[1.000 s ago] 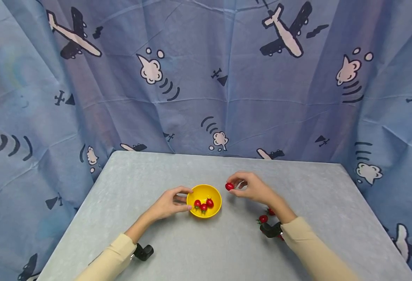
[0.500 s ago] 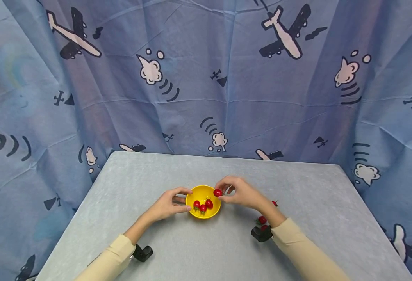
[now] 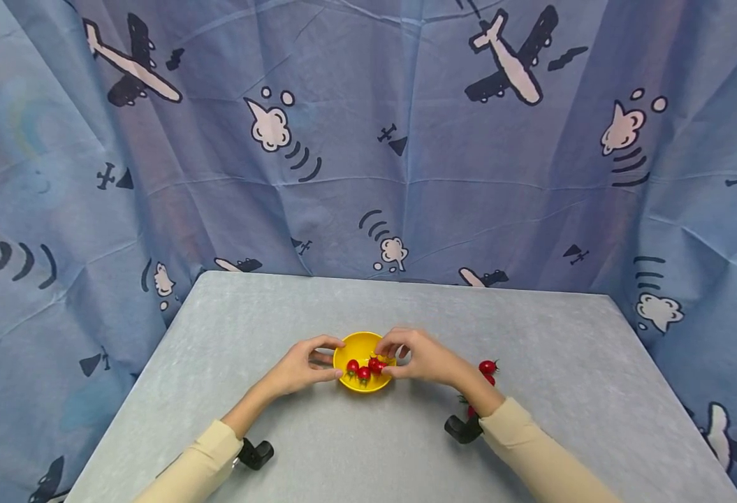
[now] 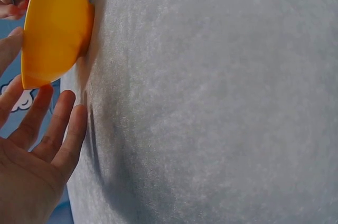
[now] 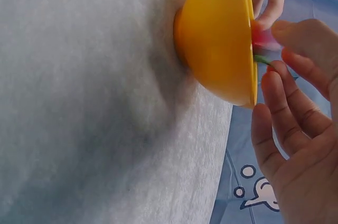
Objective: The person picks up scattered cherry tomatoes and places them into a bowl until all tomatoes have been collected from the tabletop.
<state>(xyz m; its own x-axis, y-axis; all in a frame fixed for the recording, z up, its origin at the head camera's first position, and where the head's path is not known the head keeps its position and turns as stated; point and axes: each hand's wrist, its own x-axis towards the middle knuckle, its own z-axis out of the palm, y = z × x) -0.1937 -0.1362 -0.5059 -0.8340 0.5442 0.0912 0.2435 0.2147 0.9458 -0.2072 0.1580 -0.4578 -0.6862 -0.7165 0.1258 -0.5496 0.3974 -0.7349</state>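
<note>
A yellow bowl [image 3: 362, 342] stands on the table, holding several small red cherry tomatoes [image 3: 364, 374] with green stems. My left hand [image 3: 304, 365] steadies the bowl's left side, its thumb and fingers spread at the rim. Over the right rim is my right hand [image 3: 423, 358], thumb and fingertips parted and pointing into the bowl. In the right wrist view a blurred red cherry tomato [image 5: 264, 38] shows just at the rim beside the sharp fingertips [image 5: 285, 27], its green stem below. The bowl's wall hides the other tomatoes there.
More cherry tomatoes [image 3: 487, 367] lie on the grey table [image 3: 318, 447] right of the bowl, partly hidden by the right forearm. A blue curtain [image 3: 343, 175] with printed planes hangs behind the table. Black wrist cameras [image 3: 256, 454] sit below both hands.
My right hand has moved left and down to the bowl with a cherry tomato, which is now among the others at the right rim; the fingers have loosened. The left hand stays put.
</note>
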